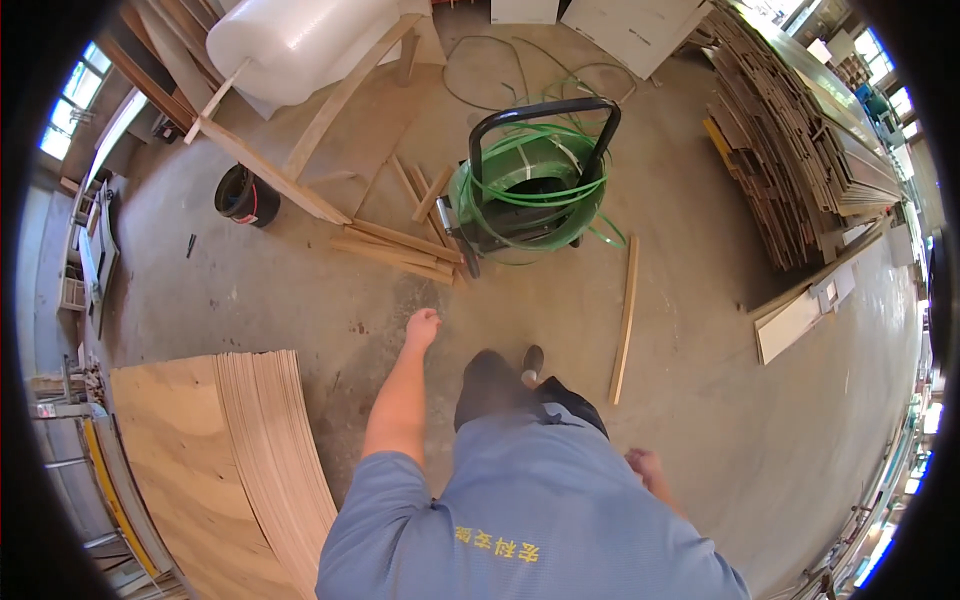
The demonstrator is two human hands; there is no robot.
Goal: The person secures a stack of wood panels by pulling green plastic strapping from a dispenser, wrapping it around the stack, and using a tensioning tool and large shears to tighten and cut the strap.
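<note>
My left hand (424,328) hangs out ahead of my body over the concrete floor, its fingers curled in with nothing showing in them. Nearest to it are several loose wooden strips (395,252) lying in a pile. Beside that pile stands a wheeled cart with a black handle (545,108), carrying a big green coil of strapping (560,225). My right hand (645,465) swings low at my right side, fingers curled and no object visible in it. The nearest thing to it is a long thin wooden strip (625,320) on the floor.
Stacked plywood sheets (190,430) lie at the near left. A black bucket (245,197) stands by a wooden frame with a bubble-wrap roll (300,45). Piled thin boards (770,150) fill the far right, with white panels (800,318) nearer. Loose strapping (500,75) trails behind the cart.
</note>
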